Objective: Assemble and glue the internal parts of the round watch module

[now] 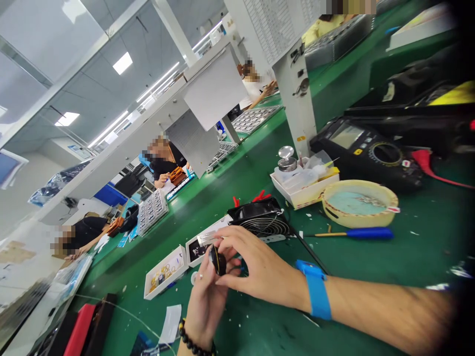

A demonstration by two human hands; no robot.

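A small round black piece with a thin gold line (218, 261) is held up above the green bench, between both hands. My left hand (207, 299), with a beaded bracelet at the wrist, is closed around its near left side. From the right, my right hand (265, 269) curls its fingers over the top and brings its thumb below the piece, gripping it too. A blue wrist strap (315, 289) circles my right wrist. Part of the piece is hidden by the fingers, so its exact kind does not show.
Beyond my hands sit a white parts box (166, 273), a black fan (260, 217) and a white tray (306, 185). Rightward lie a round yellow dish (391, 195), a blue-handled screwdriver (367, 233) and a black multimeter (365, 148). Several people work across the bench.
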